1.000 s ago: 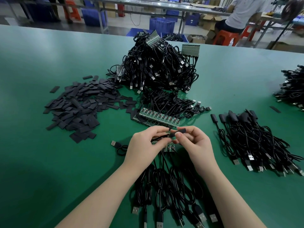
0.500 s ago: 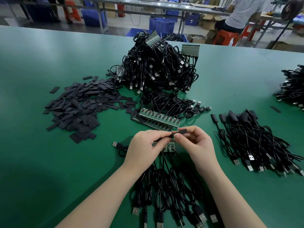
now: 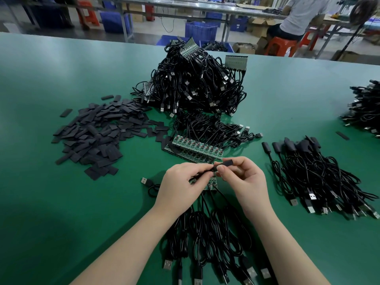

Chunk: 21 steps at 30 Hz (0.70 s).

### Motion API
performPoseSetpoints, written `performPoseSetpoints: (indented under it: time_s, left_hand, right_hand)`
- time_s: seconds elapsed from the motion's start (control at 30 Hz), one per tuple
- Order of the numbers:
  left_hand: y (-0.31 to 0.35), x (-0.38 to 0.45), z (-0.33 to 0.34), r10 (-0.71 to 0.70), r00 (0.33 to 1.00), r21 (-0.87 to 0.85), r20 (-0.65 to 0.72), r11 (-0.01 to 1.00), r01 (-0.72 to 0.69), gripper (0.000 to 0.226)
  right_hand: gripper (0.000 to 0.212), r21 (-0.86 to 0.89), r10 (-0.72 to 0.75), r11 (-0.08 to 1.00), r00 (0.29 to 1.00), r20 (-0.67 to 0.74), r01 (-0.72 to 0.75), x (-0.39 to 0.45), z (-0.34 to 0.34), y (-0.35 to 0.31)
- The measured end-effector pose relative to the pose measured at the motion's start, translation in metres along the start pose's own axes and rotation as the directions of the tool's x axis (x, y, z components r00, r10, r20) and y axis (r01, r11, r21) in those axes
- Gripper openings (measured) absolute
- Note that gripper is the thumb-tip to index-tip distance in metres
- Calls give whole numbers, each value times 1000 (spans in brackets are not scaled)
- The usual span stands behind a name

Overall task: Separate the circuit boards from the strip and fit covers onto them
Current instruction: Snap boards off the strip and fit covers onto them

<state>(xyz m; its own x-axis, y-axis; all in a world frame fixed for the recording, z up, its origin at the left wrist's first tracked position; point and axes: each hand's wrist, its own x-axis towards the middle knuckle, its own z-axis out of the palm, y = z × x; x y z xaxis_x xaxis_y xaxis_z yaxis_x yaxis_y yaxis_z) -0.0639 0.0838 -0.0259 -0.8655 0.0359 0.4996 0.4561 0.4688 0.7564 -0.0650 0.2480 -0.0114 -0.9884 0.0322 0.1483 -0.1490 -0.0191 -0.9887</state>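
Note:
My right hand (image 3: 244, 182) pinches a black cover (image 3: 225, 163) held above the table. My left hand (image 3: 181, 184) pinches the thin black cable (image 3: 202, 172) that runs into the cover's left end; the board inside is hidden. Under my hands lies a short strip of green circuit boards (image 3: 210, 184), its cables (image 3: 205, 233) trailing toward me. Two longer board strips (image 3: 195, 148) lie just beyond my hands. A heap of loose black covers (image 3: 98, 136) is at the left.
A tall tangle of cabled strips (image 3: 197, 85) rises at the table's middle back. Covered cables (image 3: 320, 175) are piled at the right, with another bundle (image 3: 364, 108) at the far right edge. A loose USB plug (image 3: 145, 180) lies left of my hands. A seated person (image 3: 298, 15) works behind.
Both hands stayed close together and rose slightly; the cover has slid a little further along the cable between my fingers. Nothing else on the table moved.

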Motion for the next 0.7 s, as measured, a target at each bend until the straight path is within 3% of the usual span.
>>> performPoseSetpoints:
  time_s: [0.7]
  left_hand:
    - [-2,0,0,-83,996,-83,16,993,84,20]
  right_hand:
    - [13,-25,-17,1000,1000,-14,17,1,1,3]
